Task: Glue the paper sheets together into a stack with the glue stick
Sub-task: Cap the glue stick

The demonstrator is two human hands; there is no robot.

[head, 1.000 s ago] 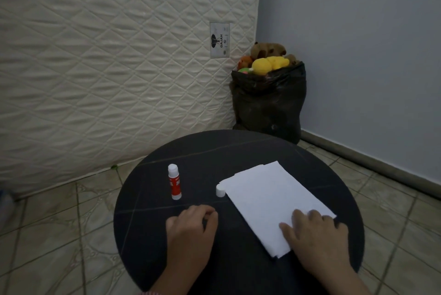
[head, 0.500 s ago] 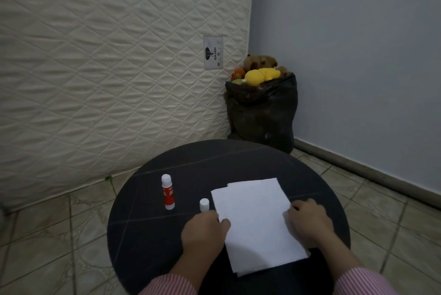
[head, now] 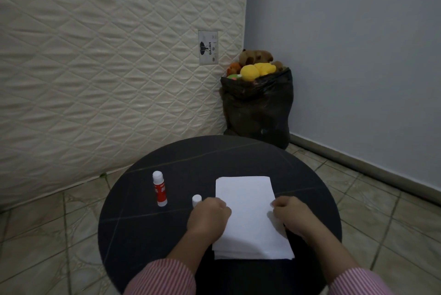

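A stack of white paper sheets (head: 248, 213) lies squared up on the round black table (head: 238, 158), in front of me. My left hand (head: 208, 217) holds the stack's left edge with curled fingers. My right hand (head: 291, 218) holds the right edge the same way. The red and white glue stick (head: 159, 188) stands upright on the table, well to the left of the paper, untouched. Its white cap (head: 196, 200) stands just beyond my left hand's knuckles, beside the paper's left edge.
A quilted white mattress (head: 107, 67) leans against the wall behind the table. A black bag of soft toys (head: 257, 108) stands in the corner beyond the table's far edge. Tiled floor (head: 47, 235) surrounds the table.
The paper stack turned from slanted to straight in front of me. Both hands moved from lying near the front edge to the stack's left and right edges. The view shifted.
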